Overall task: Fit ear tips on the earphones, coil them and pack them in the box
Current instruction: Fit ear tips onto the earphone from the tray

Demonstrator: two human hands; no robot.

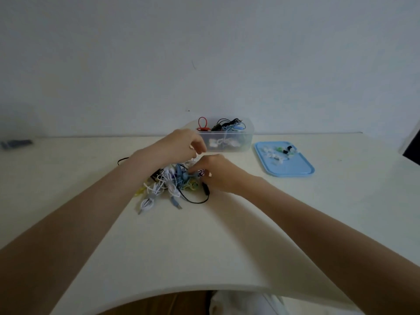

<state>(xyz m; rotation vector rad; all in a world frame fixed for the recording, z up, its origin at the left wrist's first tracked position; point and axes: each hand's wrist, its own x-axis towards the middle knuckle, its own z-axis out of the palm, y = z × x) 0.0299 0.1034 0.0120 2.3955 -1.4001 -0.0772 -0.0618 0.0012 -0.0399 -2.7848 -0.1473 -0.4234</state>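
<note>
A tangled pile of thin white, blue, yellow and black earphone cables (pixel 168 185) lies mid-worktop, before the clear plastic box (pixel 227 142). They look light, limp, snag-prone; best pinched at a bud. Left hand (pixel 181 144) and right hand (pixel 213 173) curl into it; grip unclear.

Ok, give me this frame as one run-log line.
stage: picking from pile | left hand: over earphone pile | right hand: in pile, grip unclear | box: partly filled | tray: ear tips
</note>
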